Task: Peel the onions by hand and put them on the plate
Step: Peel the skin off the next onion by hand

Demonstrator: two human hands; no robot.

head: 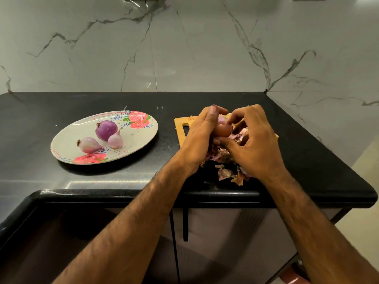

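Currently peeling: our left hand point(196, 138) grips the onion point(222, 131), right hand point(256, 144) pinches — apparently — its skin point(223, 120); next, strip it off — then plate point(141, 136).

Three peeled onions sit on the flowered plate point(141, 138) — a big purple onion point(106, 130) near the middle, a small pale onion point(115, 140) touching its right side with its tip up, and a pinkish onion point(89, 144) lying on its side just in front of them, root end pointing left. The brown-skinned onion point(223, 129) is gripped in my left hand point(200, 138) while my right hand point(254, 142) pinches at its top — much of its papery skin still on.
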